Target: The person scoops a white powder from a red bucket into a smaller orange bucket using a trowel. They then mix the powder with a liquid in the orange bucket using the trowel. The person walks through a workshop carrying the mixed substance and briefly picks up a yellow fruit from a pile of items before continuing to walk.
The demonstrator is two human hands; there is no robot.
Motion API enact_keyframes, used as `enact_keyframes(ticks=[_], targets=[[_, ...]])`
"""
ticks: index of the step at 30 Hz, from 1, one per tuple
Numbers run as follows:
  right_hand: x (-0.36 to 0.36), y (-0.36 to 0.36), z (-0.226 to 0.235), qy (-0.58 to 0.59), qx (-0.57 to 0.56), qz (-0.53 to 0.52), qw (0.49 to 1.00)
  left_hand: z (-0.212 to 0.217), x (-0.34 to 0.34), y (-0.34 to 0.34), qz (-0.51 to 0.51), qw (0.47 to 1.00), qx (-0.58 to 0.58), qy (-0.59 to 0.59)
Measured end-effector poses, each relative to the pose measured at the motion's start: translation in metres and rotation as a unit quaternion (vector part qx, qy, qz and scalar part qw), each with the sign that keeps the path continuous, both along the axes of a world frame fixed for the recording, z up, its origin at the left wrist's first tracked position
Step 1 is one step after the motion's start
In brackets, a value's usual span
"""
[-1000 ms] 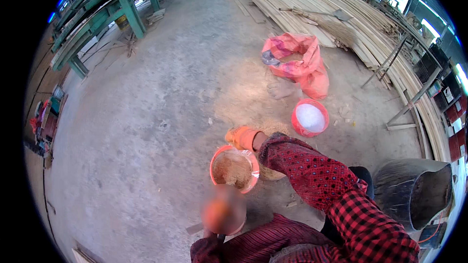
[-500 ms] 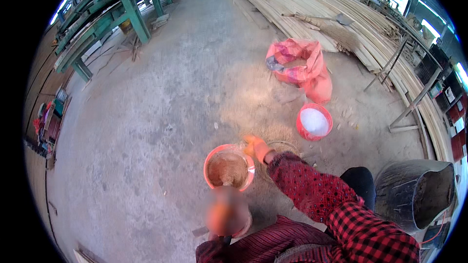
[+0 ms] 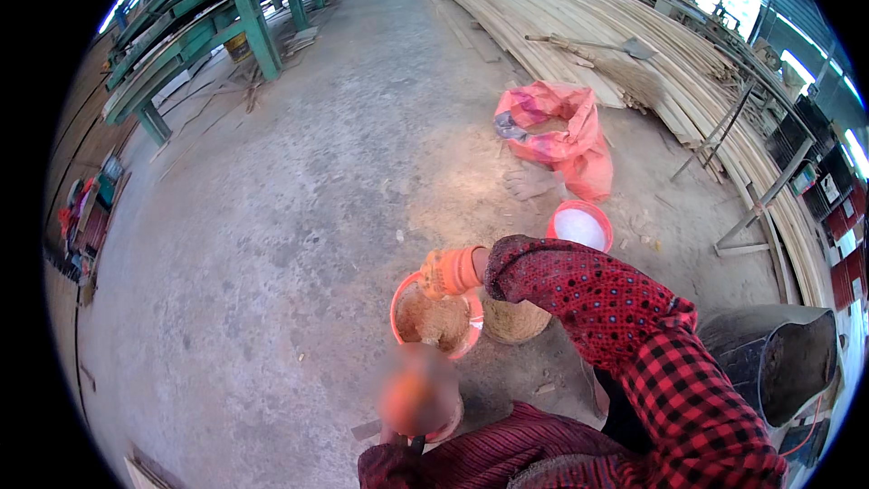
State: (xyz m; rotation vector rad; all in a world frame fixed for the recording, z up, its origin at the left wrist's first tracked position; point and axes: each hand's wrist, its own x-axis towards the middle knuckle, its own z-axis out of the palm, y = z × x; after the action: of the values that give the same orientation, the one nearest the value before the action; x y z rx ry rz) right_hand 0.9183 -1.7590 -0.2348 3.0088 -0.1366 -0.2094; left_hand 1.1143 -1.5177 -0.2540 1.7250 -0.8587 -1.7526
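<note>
My right hand (image 3: 445, 272), in an orange glove with a red patterned sleeve, is curled in a fist at the far rim of an orange bucket (image 3: 405, 301). The bucket stands on the concrete floor and holds brown, sawdust-like material. My left hand (image 3: 416, 401) is an orange blur just below the bucket, at the end of a dark red sleeve. Its fingers and anything in them cannot be made out. A round tan woven disc (image 3: 514, 321) lies right of the bucket, partly under my right forearm.
A pink tub of white powder (image 3: 579, 225) stands beyond my right arm, and an open pink sack (image 3: 557, 131) lies farther back. A black barrel (image 3: 786, 364) is at the right. Long pale planks (image 3: 579, 14) and metal stands (image 3: 751, 190) line the right side, green frames (image 3: 240, 23) the left.
My right hand has stayed at the bucket's far rim, shifting slightly along it. The view has swung a little, so the pink tub and sack sit differently in the picture.
</note>
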Motion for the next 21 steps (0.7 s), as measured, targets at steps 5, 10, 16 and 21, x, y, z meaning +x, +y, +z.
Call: enact_keyframes(ticks=[5,10,16,21], targets=[[-0.085,-0.023,-0.040,-0.146,-0.020,0.077,0.986,-0.011,-0.012,0.000,-0.037,0.988,-0.150,0.004],[-0.069,0.064,-0.079,-0.178,0.150,-0.077,0.970,0.038,-0.007,0.009,-0.042,0.983,-0.137,-0.114],[-0.022,0.129,-0.015,-0.161,0.555,-0.343,0.740,-0.019,-0.020,-0.008,0.151,0.959,0.016,0.240],[0.005,0.113,0.055,-0.166,0.572,-0.409,0.691,-0.028,-0.013,-0.008,0.174,0.957,0.007,0.230]])
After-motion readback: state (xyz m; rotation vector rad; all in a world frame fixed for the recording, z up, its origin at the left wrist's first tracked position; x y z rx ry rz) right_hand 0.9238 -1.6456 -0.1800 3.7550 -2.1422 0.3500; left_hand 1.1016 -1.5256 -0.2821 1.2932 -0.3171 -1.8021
